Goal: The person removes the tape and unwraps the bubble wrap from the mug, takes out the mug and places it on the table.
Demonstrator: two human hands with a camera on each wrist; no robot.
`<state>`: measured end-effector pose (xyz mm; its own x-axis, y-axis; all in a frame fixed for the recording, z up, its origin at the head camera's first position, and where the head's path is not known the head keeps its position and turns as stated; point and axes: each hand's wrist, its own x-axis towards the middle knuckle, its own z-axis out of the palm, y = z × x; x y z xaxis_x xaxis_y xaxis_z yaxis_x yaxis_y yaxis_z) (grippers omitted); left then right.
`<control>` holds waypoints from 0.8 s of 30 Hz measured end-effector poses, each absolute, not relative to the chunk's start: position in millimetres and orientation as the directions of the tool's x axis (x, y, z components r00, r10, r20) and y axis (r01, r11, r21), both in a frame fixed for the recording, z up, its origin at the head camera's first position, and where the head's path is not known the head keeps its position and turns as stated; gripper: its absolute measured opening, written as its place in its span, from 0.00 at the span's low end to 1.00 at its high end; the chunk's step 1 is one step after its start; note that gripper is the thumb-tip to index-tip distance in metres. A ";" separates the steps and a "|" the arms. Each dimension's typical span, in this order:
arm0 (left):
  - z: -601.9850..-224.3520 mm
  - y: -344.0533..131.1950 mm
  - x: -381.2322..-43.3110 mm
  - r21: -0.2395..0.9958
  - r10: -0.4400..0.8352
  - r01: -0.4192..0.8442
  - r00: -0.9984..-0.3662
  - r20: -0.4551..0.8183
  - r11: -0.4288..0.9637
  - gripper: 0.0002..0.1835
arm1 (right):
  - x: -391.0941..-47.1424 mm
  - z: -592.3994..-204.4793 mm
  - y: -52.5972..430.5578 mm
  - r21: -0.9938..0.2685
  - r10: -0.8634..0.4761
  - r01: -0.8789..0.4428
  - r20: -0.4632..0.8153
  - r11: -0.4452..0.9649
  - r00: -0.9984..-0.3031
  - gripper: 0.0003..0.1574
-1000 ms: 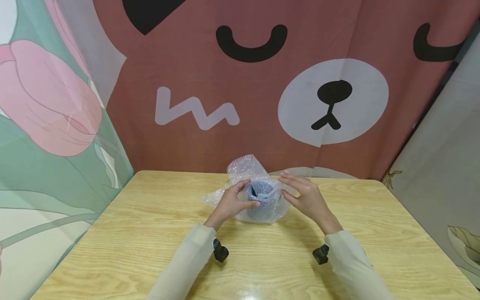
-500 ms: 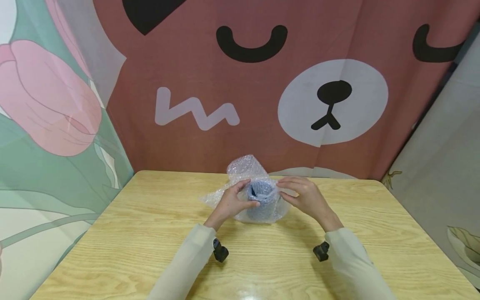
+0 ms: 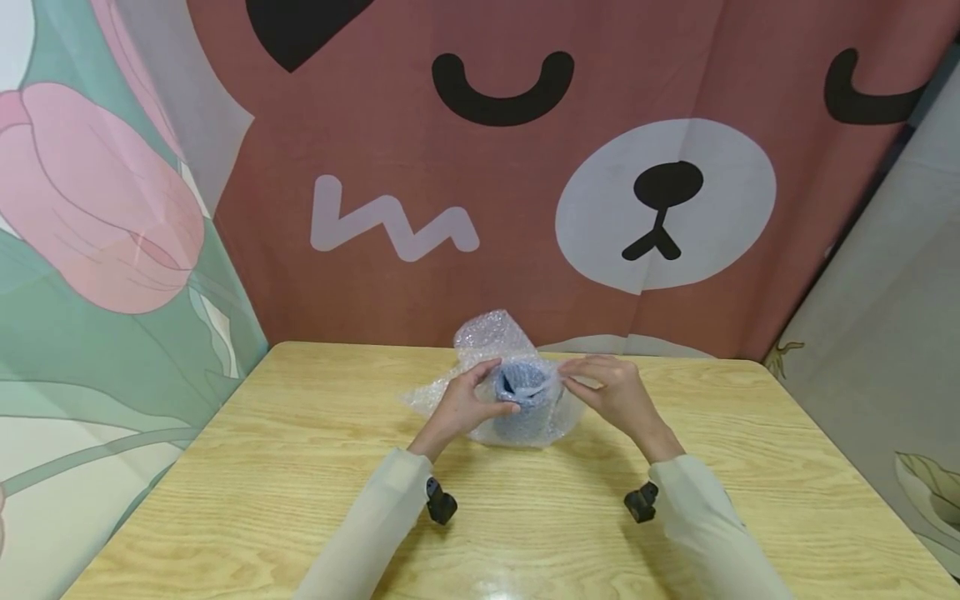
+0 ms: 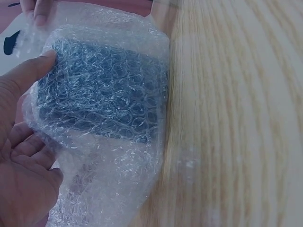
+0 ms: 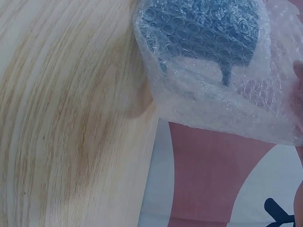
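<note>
Left hand (image 3: pixel 459 410) grips blue object (image 4: pixel 102 90), details blurred under bubble wrap (image 3: pixel 491 335); right hand (image 3: pixel 618 396) pinches wrap edge.

A light yellow, wood-grained table (image 3: pixel 247 467) with rounded far corners stands before a reddish-brown fabric curtain (image 3: pixel 517 183) printed with curved black eyes (image 3: pixel 502 110), a white oval muzzle (image 3: pixel 720 208), a black nose (image 3: pixel 668 185) and a pale zigzag line (image 3: pixel 393 225). To its left hangs a green and cream fabric curtain (image 3: pixel 97 354) bearing a large pink tulip (image 3: pixel 105 200); to its right, a greyish fabric curtain (image 3: pixel 885 333) with olive-toned leaf motifs (image 3: pixel 930 483)
</note>
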<state>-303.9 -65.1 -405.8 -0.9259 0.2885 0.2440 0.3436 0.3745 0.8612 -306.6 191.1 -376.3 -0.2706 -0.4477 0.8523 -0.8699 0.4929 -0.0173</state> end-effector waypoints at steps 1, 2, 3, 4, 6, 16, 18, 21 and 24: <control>-405.5 -65.3 -303.8 0.861 0.288 0.343 -0.926 0.243 0.375 0.44 | -307.1 -376.4 191.4 -0.028 -0.431 -0.868 0.860 0.496 -0.274 0.15; -405.2 -65.4 -303.6 0.861 0.288 0.342 -0.926 0.242 0.375 0.44 | -307.7 -376.6 191.6 -0.041 -0.414 -0.867 0.866 0.497 -0.279 0.15; -405.0 -65.5 -303.4 0.862 0.287 0.337 -0.928 0.237 0.377 0.44 | -307.7 -376.4 191.5 -0.059 -0.397 -0.866 0.872 0.497 -0.287 0.14; -405.1 -65.7 -303.6 0.862 0.287 0.337 -0.928 0.236 0.379 0.44 | -307.8 -376.4 191.5 -0.073 -0.381 -0.863 0.876 0.501 -0.295 0.14; -405.4 -65.7 -304.0 0.861 0.284 0.332 -0.930 0.231 0.386 0.45 | -307.6 -376.2 191.2 -0.106 -0.355 -0.859 0.881 0.500 -0.315 0.13; -407.2 -65.4 -305.5 0.847 0.275 0.356 -0.925 0.261 0.394 0.46 | -306.2 -376.6 188.1 -0.223 -0.247 -0.842 0.891 0.492 -0.380 0.11; -407.7 -65.3 -305.7 0.842 0.269 0.356 -0.927 0.262 0.406 0.46 | -305.7 -376.5 187.2 -0.247 -0.222 -0.836 0.892 0.489 -0.394 0.11; -408.0 -65.1 -306.0 0.831 0.262 0.361 -0.927 0.270 0.423 0.47 | -303.1 -375.1 185.3 -0.308 -0.169 -0.822 0.887 0.479 -0.430 0.10; -407.8 -65.1 -305.8 0.828 0.256 0.356 -0.930 0.266 0.433 0.49 | -296.0 -369.6 180.7 -0.370 -0.107 -0.805 0.879 0.464 -0.465 0.10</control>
